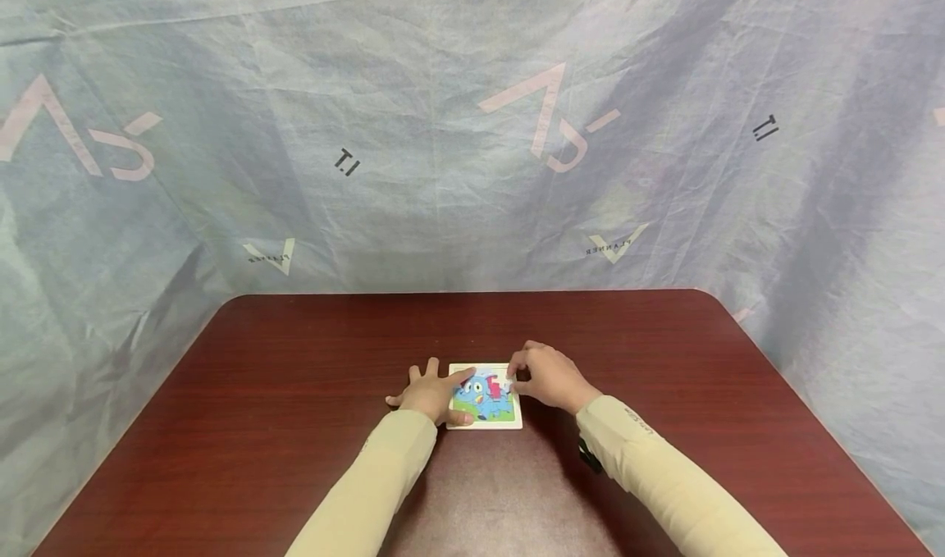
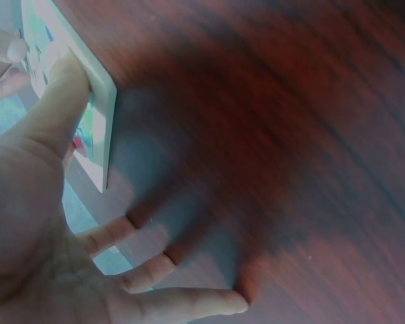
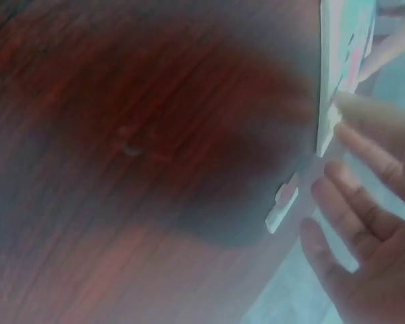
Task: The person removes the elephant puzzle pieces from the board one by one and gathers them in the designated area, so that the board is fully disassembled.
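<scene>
A small jigsaw puzzle with a pale frame and a blue cartoon animal lies flat on the table. My left hand is spread at its left side, the thumb and index finger resting over the picture and the other fingers on the table. At the puzzle's right edge, my right hand pinches a small pale puzzle piece between thumb and index finger, mostly hidden by the fingertips. In the right wrist view, a loose puzzle piece lies on the table below the other fingers of that hand.
The dark red wooden table has rounded far corners. Behind it and at both sides hangs a grey printed cloth. A dark band shows under the right sleeve.
</scene>
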The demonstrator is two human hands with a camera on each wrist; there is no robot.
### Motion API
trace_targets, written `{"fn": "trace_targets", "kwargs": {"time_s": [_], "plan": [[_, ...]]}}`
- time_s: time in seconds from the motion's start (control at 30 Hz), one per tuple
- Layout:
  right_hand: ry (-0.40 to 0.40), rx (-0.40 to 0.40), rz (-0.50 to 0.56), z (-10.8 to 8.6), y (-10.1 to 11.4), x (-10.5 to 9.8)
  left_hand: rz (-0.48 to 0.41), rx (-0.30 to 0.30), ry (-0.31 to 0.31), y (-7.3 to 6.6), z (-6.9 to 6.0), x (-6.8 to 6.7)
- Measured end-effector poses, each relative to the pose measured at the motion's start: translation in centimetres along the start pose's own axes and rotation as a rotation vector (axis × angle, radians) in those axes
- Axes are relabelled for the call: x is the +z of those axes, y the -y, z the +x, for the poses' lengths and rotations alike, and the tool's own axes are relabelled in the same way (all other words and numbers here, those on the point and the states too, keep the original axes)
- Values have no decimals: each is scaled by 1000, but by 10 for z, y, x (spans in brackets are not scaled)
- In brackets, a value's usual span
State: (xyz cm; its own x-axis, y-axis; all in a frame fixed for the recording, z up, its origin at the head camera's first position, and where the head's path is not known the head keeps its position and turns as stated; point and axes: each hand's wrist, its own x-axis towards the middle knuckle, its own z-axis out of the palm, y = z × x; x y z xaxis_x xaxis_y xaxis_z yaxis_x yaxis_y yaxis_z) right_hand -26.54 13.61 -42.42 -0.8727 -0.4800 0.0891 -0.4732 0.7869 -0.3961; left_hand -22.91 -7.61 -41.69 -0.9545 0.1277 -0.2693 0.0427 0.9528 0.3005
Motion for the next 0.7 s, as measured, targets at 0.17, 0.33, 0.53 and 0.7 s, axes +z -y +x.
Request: {"fn": "trace_targets", "kwargs": {"time_s": [0.17,0.33,0.53,0.7], "plan": [[55,-27,57,0,-2,-2,-19,-10,10,-1,0,0],[74,-13,50,1,1,-2,-21,-8,7,0,-1,-1],[35,10,25,1,5,-2,-23,-10,9,2,1,1],[18,27,3,0,3,-4,-36,-10,9,1,0,0]]}}
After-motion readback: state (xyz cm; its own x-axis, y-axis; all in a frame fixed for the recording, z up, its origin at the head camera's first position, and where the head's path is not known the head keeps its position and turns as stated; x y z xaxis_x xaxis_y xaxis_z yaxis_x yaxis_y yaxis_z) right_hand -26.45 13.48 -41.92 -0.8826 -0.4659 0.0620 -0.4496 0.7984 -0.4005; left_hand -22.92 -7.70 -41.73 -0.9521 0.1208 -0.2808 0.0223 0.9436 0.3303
